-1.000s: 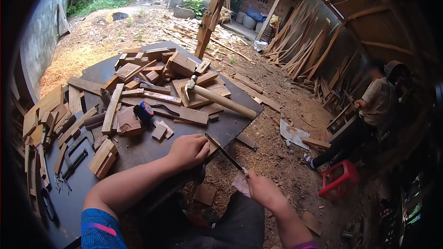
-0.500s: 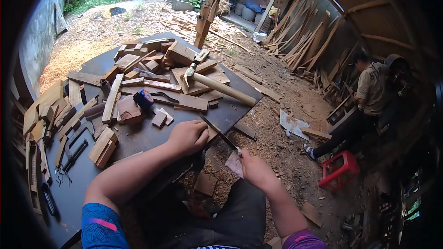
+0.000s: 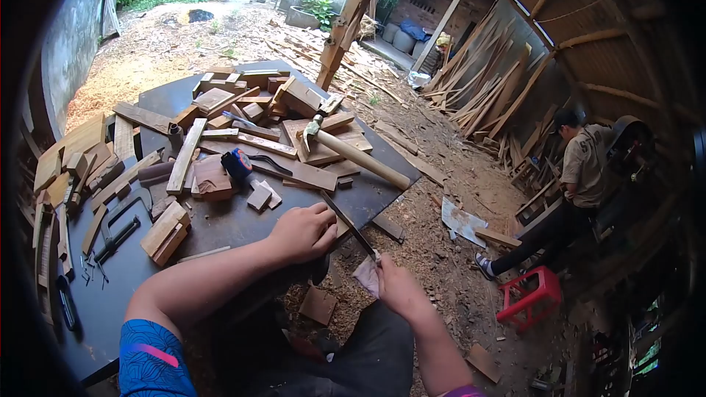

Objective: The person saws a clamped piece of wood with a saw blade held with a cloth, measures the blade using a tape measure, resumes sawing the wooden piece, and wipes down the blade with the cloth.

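In my right hand (image 3: 401,288) is the cloth-wrapped end of a long, dark, narrow file (image 3: 348,222). A pale rag (image 3: 367,276) hangs from that grip. The file slants up and left, its far end over the table edge beside my left hand (image 3: 300,234). My left hand is closed, its fingers curled over a small wood piece (image 3: 343,229) at the edge, most of which is hidden. Ahead of it lie two small wood blocks (image 3: 259,198), a blue tape measure (image 3: 236,164) and a claw hammer (image 3: 353,153).
The dark table (image 3: 220,229) bears piled wood offcuts, a C-clamp (image 3: 118,231) and a black-handled utility knife (image 3: 67,303). A wooden post (image 3: 346,33) rises behind it. To the right are a red stool (image 3: 531,298) and a standing person (image 3: 585,158). Wood scraps litter the ground.
The view has shifted slightly, so the table and post sit a little lower and further right. Both hands keep their hold, and the file has barely changed its place at the table edge.
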Demonstrator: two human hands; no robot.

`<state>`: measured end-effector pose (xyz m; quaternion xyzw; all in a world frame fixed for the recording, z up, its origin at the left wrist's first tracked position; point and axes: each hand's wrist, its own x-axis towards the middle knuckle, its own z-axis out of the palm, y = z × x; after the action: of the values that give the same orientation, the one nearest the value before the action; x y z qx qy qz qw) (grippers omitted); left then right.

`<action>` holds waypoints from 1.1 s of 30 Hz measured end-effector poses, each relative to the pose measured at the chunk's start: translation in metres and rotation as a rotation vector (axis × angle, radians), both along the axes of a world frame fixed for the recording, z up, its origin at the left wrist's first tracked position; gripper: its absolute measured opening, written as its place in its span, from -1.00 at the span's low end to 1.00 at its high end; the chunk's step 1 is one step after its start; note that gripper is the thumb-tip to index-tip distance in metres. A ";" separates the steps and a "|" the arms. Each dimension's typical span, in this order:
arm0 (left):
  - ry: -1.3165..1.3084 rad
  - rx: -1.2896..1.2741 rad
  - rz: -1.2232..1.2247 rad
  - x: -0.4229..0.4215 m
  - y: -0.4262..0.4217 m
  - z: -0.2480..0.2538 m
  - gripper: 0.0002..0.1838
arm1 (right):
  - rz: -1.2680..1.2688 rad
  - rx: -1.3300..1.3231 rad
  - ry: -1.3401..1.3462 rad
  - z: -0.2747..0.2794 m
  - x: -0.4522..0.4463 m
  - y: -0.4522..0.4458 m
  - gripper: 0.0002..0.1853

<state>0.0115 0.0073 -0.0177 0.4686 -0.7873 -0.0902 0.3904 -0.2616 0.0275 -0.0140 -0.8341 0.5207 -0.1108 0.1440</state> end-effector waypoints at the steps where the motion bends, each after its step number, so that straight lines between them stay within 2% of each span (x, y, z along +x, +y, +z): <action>1: -0.005 0.003 -0.016 -0.001 -0.001 0.002 -0.74 | -0.016 0.003 -0.005 -0.003 0.011 -0.010 -0.81; 3: 0.002 0.021 0.010 0.000 0.002 0.006 -0.75 | 0.053 -0.066 0.009 -0.006 0.037 -0.041 -0.75; 6: 0.031 -0.001 -0.016 0.003 0.009 0.002 -0.78 | 0.052 -0.059 -0.012 0.002 0.044 -0.036 -0.76; 11: 0.036 0.010 -0.008 -0.001 0.007 0.000 -0.80 | -0.002 -0.002 -0.013 0.006 -0.007 0.001 -0.81; 12: 0.068 -0.049 0.000 -0.003 0.006 0.000 -0.79 | -0.013 0.015 -0.035 0.002 -0.005 0.005 -0.82; 15: 0.057 0.005 0.009 -0.003 0.002 0.002 -0.77 | -0.018 0.028 0.014 0.020 0.016 -0.012 -0.81; 17: 0.075 0.013 -0.008 -0.005 0.004 0.003 -0.76 | -0.023 0.025 0.038 0.010 0.033 -0.024 -0.76; 19: 0.082 -0.047 -0.032 -0.002 0.007 0.004 -0.75 | 0.006 -0.038 0.049 0.006 0.042 -0.032 -0.75; 26: -0.065 -0.188 -0.039 -0.002 0.005 0.007 -0.72 | -0.025 0.013 -0.011 0.007 -0.004 0.009 -0.85; 30: -0.043 -0.185 -0.049 -0.008 0.003 0.007 -0.77 | -0.034 0.029 0.049 -0.003 0.034 -0.032 -0.78; 33: -0.023 -0.179 -0.038 -0.008 0.003 0.009 -0.78 | -0.007 0.019 0.116 0.022 0.052 -0.033 -0.79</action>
<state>0.0039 0.0104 -0.0086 0.4180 -0.8054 -0.0215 0.4197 -0.2095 -0.0055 0.0085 -0.8360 0.5321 -0.0581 0.1211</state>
